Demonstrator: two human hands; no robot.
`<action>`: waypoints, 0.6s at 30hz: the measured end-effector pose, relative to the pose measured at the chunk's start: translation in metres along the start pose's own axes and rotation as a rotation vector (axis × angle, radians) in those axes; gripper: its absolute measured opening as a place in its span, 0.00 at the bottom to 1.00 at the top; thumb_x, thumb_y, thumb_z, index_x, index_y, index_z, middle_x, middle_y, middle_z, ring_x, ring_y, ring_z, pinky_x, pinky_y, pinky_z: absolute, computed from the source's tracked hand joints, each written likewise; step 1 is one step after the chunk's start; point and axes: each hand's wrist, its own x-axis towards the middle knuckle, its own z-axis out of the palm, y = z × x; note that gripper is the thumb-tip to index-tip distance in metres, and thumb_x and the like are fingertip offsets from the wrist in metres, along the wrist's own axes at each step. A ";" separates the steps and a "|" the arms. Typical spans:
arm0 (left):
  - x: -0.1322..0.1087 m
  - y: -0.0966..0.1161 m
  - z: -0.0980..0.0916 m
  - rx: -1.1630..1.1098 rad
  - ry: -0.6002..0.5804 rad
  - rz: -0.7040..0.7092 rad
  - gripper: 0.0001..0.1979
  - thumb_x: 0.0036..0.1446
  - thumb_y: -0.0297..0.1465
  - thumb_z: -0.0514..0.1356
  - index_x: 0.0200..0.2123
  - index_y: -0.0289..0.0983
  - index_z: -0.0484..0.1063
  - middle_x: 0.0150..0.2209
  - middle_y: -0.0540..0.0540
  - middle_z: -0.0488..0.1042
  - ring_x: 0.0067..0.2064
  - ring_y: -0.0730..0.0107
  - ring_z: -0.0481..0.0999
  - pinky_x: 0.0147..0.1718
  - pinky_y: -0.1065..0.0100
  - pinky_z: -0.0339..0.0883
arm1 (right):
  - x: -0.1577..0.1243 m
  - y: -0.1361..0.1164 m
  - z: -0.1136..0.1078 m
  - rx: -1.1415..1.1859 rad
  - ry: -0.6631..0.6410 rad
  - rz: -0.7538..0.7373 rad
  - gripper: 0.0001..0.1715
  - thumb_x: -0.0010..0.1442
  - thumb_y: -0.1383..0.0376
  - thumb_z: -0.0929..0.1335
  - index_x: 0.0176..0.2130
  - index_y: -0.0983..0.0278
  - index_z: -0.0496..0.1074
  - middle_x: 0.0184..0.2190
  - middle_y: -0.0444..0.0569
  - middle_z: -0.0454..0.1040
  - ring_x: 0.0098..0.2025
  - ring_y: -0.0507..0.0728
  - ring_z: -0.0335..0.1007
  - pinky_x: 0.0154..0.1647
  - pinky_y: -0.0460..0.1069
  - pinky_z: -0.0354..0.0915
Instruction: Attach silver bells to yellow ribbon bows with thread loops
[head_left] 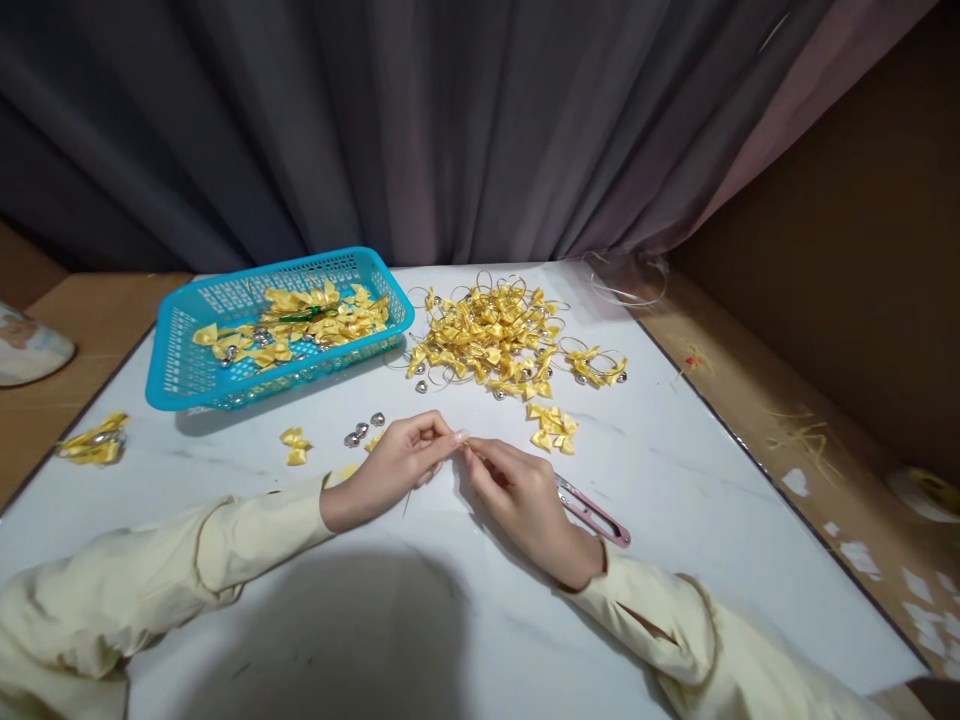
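My left hand (409, 455) and my right hand (521, 500) meet over the middle of the table, fingertips pinched together. Between them is a thin cord, mostly hidden by the fingers; a fine end (407, 503) hangs below my left hand. Pink-handled thread snips (600, 515) lie beside my right hand, partly covered by it. Silver heart-shaped pieces (362, 430) and a yellow ribbon bow (296, 446) lie near my left hand. Beyond my right hand are a few loose yellow bows (553, 428).
A blue plastic basket (161, 350) at the back left holds yellow bows and silver pieces. A pile of bows on gold cord loops (491, 335) lies at the back centre. Further bows (94, 440) lie far left. A grey curtain (420, 130) hangs behind the white table (697, 530).
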 end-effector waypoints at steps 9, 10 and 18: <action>0.003 0.000 -0.005 -0.223 -0.101 -0.151 0.17 0.55 0.39 0.61 0.24 0.35 0.59 0.16 0.58 0.56 0.16 0.84 0.49 0.15 0.77 0.41 | -0.001 -0.003 -0.006 -0.078 0.030 -0.116 0.14 0.63 0.69 0.60 0.45 0.65 0.71 0.52 0.54 0.71 0.47 0.54 0.72 0.49 0.48 0.68; 0.004 -0.001 -0.005 -0.232 -0.108 -0.159 0.17 0.55 0.39 0.61 0.24 0.35 0.59 0.17 0.58 0.56 0.16 0.85 0.48 0.15 0.77 0.40 | -0.001 -0.003 -0.007 -0.096 0.020 -0.127 0.14 0.63 0.69 0.60 0.45 0.65 0.71 0.52 0.54 0.70 0.47 0.54 0.72 0.48 0.48 0.69; 0.005 -0.003 -0.005 -0.275 -0.129 -0.161 0.17 0.54 0.39 0.61 0.24 0.35 0.59 0.18 0.58 0.55 0.15 0.86 0.48 0.14 0.77 0.39 | -0.002 -0.004 -0.008 -0.171 0.036 -0.208 0.16 0.62 0.71 0.60 0.47 0.66 0.71 0.48 0.55 0.73 0.48 0.56 0.72 0.48 0.49 0.70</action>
